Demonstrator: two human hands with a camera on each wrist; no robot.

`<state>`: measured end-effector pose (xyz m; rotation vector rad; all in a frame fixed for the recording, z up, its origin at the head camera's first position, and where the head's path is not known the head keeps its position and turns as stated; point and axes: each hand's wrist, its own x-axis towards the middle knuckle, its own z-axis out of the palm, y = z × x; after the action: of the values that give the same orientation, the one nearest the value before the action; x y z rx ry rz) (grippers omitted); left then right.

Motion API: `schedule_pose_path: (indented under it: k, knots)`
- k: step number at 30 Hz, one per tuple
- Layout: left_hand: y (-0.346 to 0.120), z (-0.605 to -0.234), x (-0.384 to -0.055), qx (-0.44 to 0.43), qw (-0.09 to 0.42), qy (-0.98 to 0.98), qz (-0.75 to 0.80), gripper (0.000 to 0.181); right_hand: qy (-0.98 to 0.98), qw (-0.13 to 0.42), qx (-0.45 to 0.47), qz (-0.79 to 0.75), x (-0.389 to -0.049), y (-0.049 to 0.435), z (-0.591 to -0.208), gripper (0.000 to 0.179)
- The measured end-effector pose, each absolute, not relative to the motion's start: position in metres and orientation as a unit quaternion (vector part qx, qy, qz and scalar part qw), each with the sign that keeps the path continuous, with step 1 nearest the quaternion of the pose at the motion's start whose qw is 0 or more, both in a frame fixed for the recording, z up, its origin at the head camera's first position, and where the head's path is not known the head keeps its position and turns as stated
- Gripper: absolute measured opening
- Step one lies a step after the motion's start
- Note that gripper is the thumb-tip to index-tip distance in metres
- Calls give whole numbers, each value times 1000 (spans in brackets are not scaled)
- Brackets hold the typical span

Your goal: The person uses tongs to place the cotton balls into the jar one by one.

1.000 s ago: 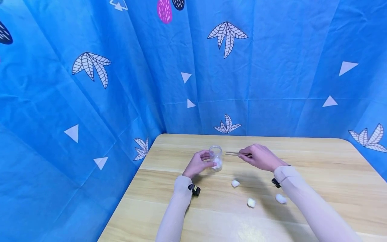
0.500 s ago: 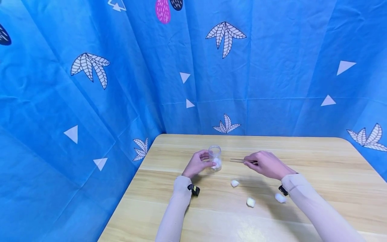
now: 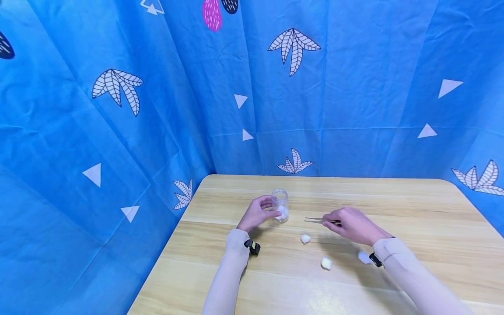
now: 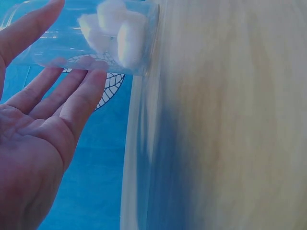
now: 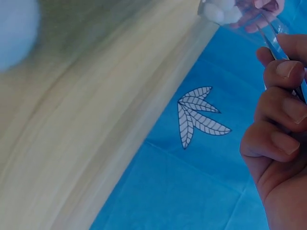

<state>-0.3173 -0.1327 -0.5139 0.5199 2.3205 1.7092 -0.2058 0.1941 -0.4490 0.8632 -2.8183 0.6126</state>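
My left hand (image 3: 257, 214) holds an upright clear jar (image 3: 280, 199) on the table, thumb on one side and fingers on the other. White cotton balls (image 4: 131, 44) lie at the jar's bottom, and its mouth is uncovered. To the right, my right hand (image 3: 352, 225) pinches a pair of tweezers (image 3: 313, 220) between thumb and fingers. Their tips point left toward the jar, a little apart, with nothing between them. A cotton ball (image 3: 305, 238) lies below the tips. Another cotton ball (image 3: 326, 263) is nearer me, and a third cotton ball (image 3: 364, 257) sits beside my right wrist.
The light wooden table (image 3: 236, 280) runs back to a blue patterned curtain (image 3: 354, 96), which also hangs along the left side. Each wrist carries a small black strapped device, as on the left wrist device (image 3: 253, 247).
My right hand has drawn the tweezers away from the jar's mouth, rightward and toward me. My left hand and the jar have stayed in place, as have the loose cotton balls.
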Motion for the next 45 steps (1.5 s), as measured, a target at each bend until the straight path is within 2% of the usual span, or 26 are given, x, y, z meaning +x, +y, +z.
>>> schedule_pose_path:
  k: [14,28,34,45]
  knots:
    - [-134,-515,-319,178,110,786,582,59,-937,45,282,201,-194,197,-461,20]
    - [-134,-515,-317,193,102,779,588,55,-924,5,296,241,-190,197,-471,12]
    - [-133,-515,-316,188,105,777,591,56,-924,3,298,239,-189,198,-476,11]
    - [-133,-515,-316,192,102,775,593,54,-923,-13,298,244,-188,197,-479,16]
